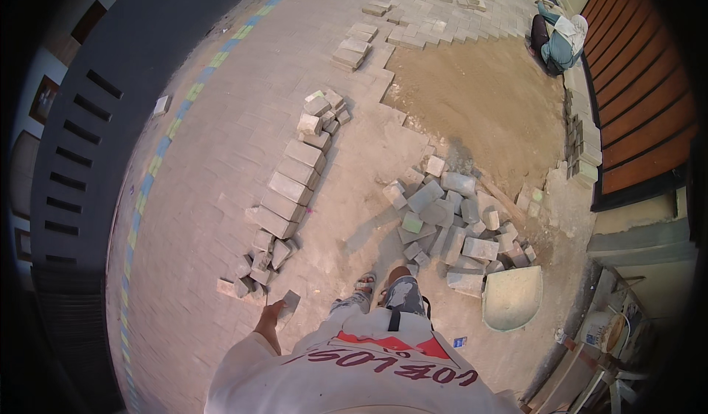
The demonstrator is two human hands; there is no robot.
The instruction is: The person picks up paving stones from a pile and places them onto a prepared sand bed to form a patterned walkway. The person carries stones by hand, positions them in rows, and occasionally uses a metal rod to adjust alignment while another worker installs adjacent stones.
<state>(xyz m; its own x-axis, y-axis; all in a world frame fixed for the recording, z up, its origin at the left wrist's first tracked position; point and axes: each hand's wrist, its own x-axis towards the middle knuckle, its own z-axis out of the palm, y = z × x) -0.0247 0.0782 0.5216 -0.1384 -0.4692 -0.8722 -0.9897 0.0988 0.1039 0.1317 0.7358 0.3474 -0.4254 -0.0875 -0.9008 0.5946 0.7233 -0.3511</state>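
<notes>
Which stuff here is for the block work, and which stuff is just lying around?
Looks part of the work:
- grey block in the left hand
- row of blocks
- heap of blocks
- bare sandy patch

Probably just lying about:
- small blue packet
- white container, lower right

The wearer's own body showed from above. A loose off-white shirt [346,384] covered the torso, its front printed with a jagged red band [352,338] and, nearer the chest, large dark-red lettering [398,366] that appeared upside down. The wide left sleeve [247,351] matched, and the left fingers [277,306] were bare. A short black strap [395,318] hung at the waist, over mottled blue-grey and whitish legwear [405,297]. The left foot wore a strapped sandal [365,283].
</notes>
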